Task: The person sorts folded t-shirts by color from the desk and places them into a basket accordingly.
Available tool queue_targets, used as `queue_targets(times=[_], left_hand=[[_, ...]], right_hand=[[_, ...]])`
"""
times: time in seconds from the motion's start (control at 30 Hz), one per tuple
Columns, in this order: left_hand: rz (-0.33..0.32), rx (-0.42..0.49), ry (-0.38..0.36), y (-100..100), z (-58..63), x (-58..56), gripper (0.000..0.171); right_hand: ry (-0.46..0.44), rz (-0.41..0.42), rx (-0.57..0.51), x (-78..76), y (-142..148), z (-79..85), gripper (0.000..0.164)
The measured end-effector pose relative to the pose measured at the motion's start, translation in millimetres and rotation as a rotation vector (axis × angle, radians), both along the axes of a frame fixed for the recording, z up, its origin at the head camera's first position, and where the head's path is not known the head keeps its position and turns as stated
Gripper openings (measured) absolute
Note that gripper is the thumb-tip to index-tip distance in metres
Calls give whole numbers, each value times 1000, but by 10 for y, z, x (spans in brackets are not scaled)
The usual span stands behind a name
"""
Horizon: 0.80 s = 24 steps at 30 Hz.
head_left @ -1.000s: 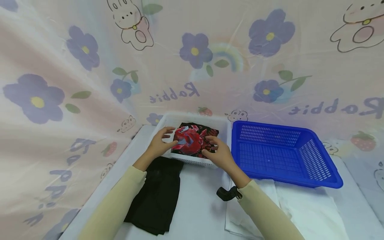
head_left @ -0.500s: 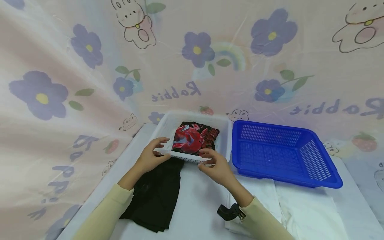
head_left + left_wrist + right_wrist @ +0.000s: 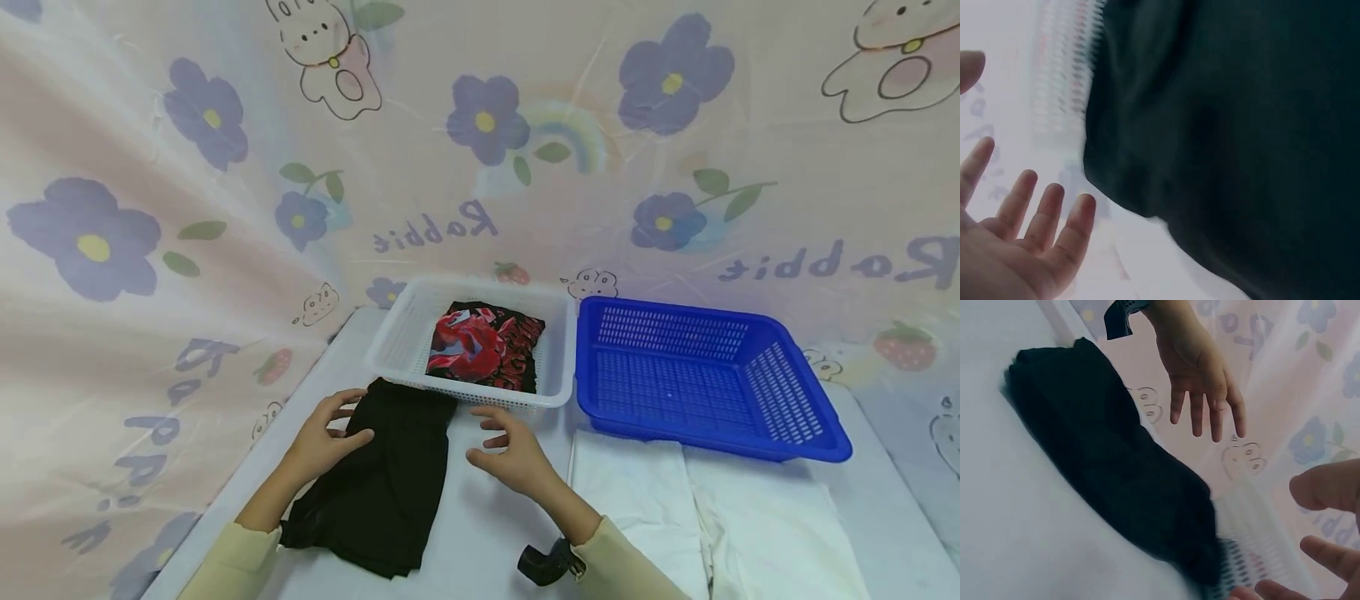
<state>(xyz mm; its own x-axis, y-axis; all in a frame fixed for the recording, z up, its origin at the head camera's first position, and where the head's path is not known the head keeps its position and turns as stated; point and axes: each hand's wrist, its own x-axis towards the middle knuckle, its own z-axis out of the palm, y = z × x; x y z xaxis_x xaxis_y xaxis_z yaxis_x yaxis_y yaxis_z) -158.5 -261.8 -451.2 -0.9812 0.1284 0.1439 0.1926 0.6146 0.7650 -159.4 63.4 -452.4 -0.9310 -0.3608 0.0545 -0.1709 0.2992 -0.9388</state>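
**Folded garments, two baskets, both hands over the tabletop**

1. Left hand: fingers spread and relaxed, gripping nothing; whether it touches the cloth cannot be told. Forearm cut off by the lower frame edge.
2. Folded black cloth garment: flat on the white tabletop, far end just below the white basket's near rim. Left wrist view blurred.
3. Right hand: open, fingers loosely splayed, holding nothing, just right of the black garment.
4. White slotted plastic basket: holds a folded red-and-black printed garment.
5. Blue perforated plastic basket: beside the white one.
6. Folded white cloth: partly under the blue basket, cut off below.
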Motion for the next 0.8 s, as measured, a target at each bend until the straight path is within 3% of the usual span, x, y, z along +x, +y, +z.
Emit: queue_targets(times=[0.2, 0.43, 0.8], left_hand=[[34, -35, -118, -228, -187, 79, 67], [52, -40, -296, -360, -274, 130, 70], [14, 32, -382, -331, -285, 192, 74]], right_hand=[[-57, 34, 8, 32, -150, -191, 61], [-144, 46, -13, 77, -340, -333, 65], [-299, 109, -127, 98, -486, -449, 69]])
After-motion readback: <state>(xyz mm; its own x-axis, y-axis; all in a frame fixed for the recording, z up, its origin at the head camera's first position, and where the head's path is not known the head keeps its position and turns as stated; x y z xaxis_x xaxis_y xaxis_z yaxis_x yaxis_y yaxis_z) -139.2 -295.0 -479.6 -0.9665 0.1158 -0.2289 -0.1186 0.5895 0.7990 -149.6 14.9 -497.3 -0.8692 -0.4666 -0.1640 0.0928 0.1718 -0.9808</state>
